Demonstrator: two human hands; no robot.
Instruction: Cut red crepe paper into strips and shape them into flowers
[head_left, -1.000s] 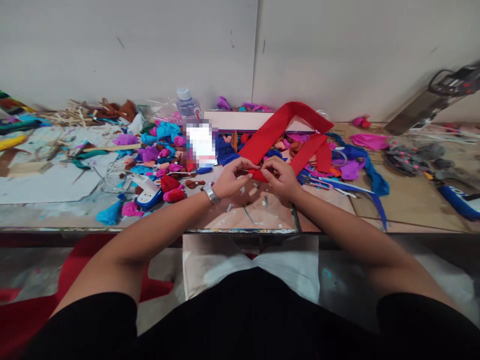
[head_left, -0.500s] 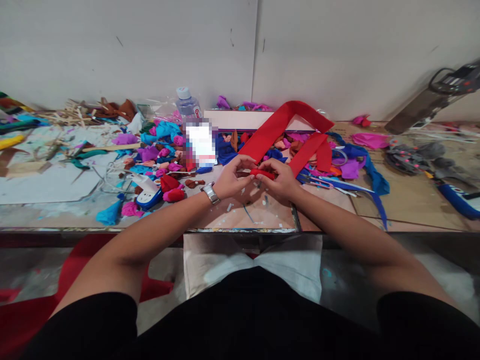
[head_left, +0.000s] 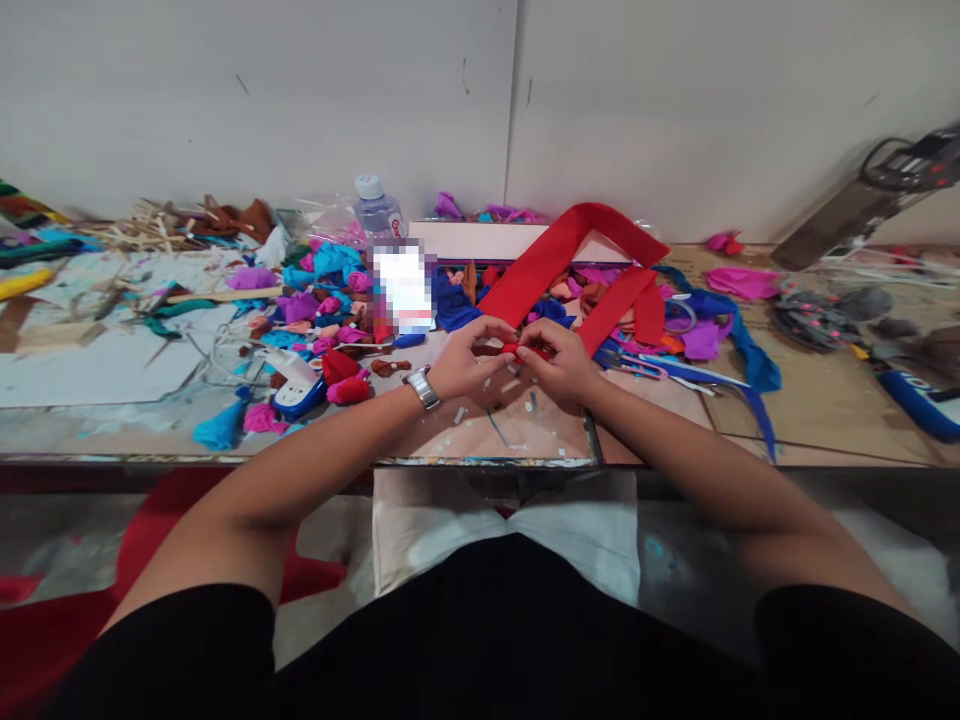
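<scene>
Between left hand (head_left: 469,362) and right hand (head_left: 562,364), red material (head_left: 511,348), mostly hidden

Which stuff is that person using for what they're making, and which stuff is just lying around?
Being used, it seems:
- red piece, held between left hand and right hand
- perhaps the long red strip just beyond them

Probably just lying around:
- bottle with a white cap
- white-and-blue socket block
- bright pink piece on the cardboard

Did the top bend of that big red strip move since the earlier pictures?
No. The red strip crosses the same part of the pale board as before.
</scene>
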